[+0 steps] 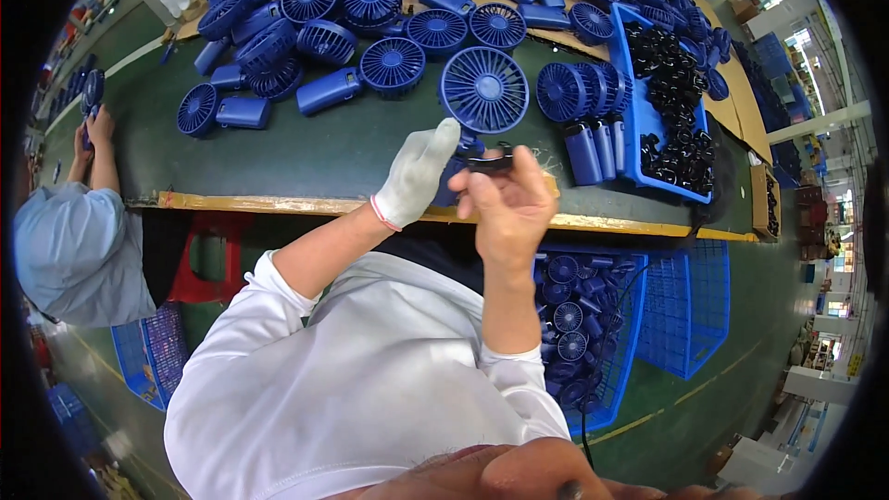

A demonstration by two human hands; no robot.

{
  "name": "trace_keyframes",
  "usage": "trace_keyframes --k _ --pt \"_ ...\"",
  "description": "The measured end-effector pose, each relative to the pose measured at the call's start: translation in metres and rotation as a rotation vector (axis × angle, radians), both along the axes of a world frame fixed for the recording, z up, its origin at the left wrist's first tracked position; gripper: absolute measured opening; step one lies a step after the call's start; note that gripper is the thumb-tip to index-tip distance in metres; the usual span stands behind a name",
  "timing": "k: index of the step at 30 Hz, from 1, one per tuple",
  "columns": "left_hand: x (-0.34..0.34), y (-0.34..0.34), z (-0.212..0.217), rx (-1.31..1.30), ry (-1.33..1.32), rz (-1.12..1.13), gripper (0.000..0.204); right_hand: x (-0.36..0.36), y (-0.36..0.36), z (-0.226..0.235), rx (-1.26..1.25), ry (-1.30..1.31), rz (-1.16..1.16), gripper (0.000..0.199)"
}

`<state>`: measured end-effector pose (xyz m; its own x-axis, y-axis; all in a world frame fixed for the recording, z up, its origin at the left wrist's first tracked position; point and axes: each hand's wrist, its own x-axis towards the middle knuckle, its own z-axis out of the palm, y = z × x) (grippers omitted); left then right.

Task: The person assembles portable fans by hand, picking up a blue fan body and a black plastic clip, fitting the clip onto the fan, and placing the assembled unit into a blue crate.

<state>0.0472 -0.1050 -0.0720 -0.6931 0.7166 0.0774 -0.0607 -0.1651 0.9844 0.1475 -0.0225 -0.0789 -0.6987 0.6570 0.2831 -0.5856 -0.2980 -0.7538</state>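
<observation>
Your gloved left grip (419,174) is closing around the handle of a blue fan (484,90), and the fan's round, ribbed head is pointing up beyond your thumb. Your bare right grip (515,215) is pinching a black part (491,163) between thumb and fingers, holding it close by the handle; you are hiding much of that spot with your hands, so I cannot tell whether the part is touching the fan. You are holding both things over the near edge of the green surface (306,162).

Just beyond, to the right, a row of fans (562,93) is sitting lined up beside a blue tray (637,153), which is holding many small black pieces (674,79). Ahead of you, a big heap of fans (373,2) is covering the far side, partly lying on cardboard (732,102).

Below the edge, at your right, a blue crate (632,338) is holding more fans. On your left, a red stool (185,273) is standing under the edge, and farther out a co-worker (79,250) in light blue is holding another fan (93,91).
</observation>
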Motion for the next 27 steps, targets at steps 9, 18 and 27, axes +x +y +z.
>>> trace_keyframes --k 9,18,27 --pt "-0.007 0.001 -0.010 -0.336 0.341 0.055 0.041 -0.004 0.007 -0.018 0.832 -0.371 -0.372 0.027" --pt "-0.005 0.000 -0.012 -0.238 0.159 -0.040 0.041 0.003 0.025 -0.035 0.287 -0.414 -0.011 0.045" --pt "0.004 0.007 -0.003 -0.157 -0.406 -0.260 0.064 -0.014 0.021 -0.007 -0.196 -0.554 0.132 0.044"
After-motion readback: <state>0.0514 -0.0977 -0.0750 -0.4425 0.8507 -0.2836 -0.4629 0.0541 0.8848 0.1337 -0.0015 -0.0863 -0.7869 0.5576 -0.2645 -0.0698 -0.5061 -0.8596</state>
